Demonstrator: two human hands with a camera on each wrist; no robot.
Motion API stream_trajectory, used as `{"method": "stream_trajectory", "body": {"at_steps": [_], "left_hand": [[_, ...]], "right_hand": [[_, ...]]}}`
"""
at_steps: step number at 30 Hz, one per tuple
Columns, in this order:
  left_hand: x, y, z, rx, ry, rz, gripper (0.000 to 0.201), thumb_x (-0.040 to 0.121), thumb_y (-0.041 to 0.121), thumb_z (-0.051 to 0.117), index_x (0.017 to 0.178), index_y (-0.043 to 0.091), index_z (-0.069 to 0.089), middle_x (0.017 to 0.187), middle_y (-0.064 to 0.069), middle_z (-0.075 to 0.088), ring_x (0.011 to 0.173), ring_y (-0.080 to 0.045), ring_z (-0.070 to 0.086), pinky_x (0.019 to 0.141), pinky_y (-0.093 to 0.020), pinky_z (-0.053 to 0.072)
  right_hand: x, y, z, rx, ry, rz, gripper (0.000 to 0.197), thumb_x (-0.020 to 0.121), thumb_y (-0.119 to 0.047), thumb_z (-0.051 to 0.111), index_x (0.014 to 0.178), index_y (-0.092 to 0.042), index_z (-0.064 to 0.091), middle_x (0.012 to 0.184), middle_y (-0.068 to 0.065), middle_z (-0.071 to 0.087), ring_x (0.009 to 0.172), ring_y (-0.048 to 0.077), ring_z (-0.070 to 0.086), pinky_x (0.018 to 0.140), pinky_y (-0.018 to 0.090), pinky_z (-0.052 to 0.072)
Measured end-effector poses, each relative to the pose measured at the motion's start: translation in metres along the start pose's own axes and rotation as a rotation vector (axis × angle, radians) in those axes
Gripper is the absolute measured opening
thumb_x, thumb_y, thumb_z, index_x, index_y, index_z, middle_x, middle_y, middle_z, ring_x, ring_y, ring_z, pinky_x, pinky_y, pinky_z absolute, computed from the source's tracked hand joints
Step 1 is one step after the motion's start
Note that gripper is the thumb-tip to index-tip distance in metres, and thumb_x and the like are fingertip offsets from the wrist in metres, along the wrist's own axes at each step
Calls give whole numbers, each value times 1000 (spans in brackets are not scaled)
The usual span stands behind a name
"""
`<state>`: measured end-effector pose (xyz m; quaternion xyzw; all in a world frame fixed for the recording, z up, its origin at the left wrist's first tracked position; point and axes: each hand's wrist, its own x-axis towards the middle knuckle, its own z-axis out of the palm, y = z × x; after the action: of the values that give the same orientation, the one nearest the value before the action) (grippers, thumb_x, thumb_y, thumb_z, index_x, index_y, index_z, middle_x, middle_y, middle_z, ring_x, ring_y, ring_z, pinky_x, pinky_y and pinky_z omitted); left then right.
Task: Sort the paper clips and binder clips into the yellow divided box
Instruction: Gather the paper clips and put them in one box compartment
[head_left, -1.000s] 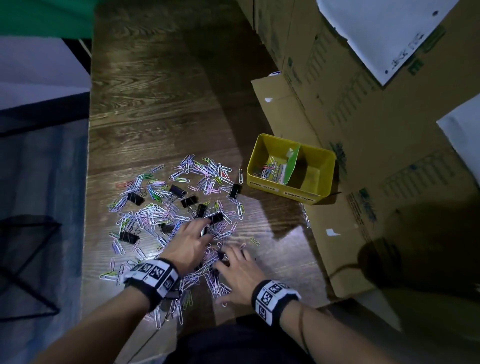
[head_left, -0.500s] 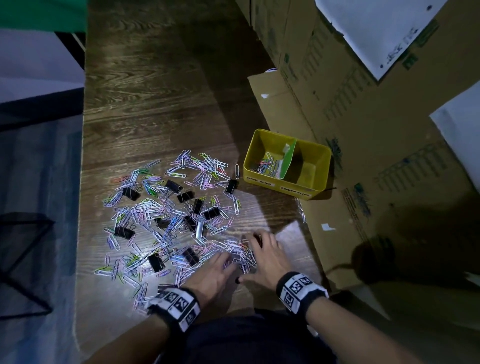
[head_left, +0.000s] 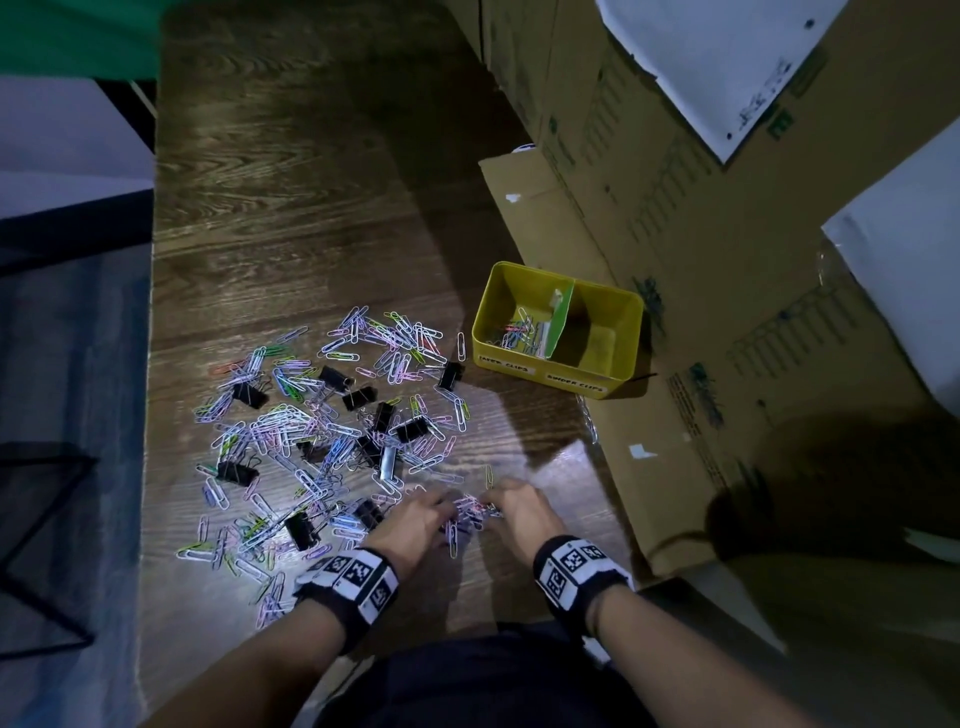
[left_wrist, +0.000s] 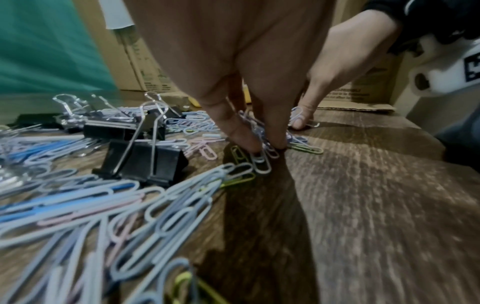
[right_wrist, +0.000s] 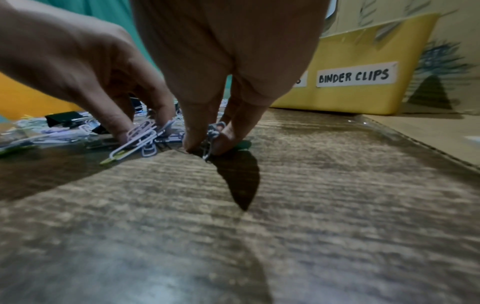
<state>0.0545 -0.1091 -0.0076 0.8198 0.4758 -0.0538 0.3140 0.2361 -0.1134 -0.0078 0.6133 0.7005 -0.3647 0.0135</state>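
Pastel-coated paper clips, intermixed with black binder clips, are spread in a loose heap across the wooden table, left of centre. No common direction is shown among the clips; their long axes lie every way.

Left hand: placed at the near right edge of the heap, fingers curled downward. In the left wrist view, fingertips are closed on a small bunch of paper clips, with one pale clip protruding toward the camera, its long axis roughly along the hand.

Right hand: set just right of the left hand, nearly touching it. In the right wrist view, thumb and fingers are pinched on a few paper clips against the table; those clips stand nearly upright between the tips.

Yellow divided box: positioned far and right of the heap, well apart from both hands, against flattened cardboard. A green divider splits it in two. Left compartment: a small pile of paper clips is held. Right compartment, labelled "BINDER CLIPS": only bare floor is seen.
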Motion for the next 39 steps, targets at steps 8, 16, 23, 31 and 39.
{"method": "stream_trajectory", "body": {"at_steps": [8,16,23,31,39], "left_hand": [[5,-17,-16,-256,76,-160,26,77,11,71,101,20,65,105,2,63,87,-8,58,80,-18,49],[6,-12,-67,-942,86,-412,30,69,7,75,93,22,67,74,-11,70,63,-21,66,58,-30,51],[39,9,-145,-1101,207,-229,30,69,-11,69,95,4,65,70,-9,69,60,-19,65,62,-29,57],[146,33,-176,-564,319,-174,26,68,5,78,86,20,67,66,4,63,58,-12,60,58,-19,49],[159,26,-157,-362,318,-152,32,78,13,68,110,21,67,99,-3,70,86,-13,61,79,-16,41]], "right_hand": [[7,8,-16,236,27,122,39,84,-23,69,122,-20,62,115,8,66,96,17,62,88,25,50],[9,18,-42,635,180,93,32,73,-20,78,105,-23,72,99,-1,69,85,18,63,82,30,53],[13,9,-82,883,414,30,31,70,-14,81,85,-40,74,91,-3,71,77,12,60,78,27,52],[42,-11,-143,1008,504,-4,31,76,-9,76,91,-36,74,101,2,71,89,9,67,82,23,53],[99,-8,-177,561,557,179,30,77,-23,77,107,-21,71,94,-4,70,80,10,64,73,18,51]]}}
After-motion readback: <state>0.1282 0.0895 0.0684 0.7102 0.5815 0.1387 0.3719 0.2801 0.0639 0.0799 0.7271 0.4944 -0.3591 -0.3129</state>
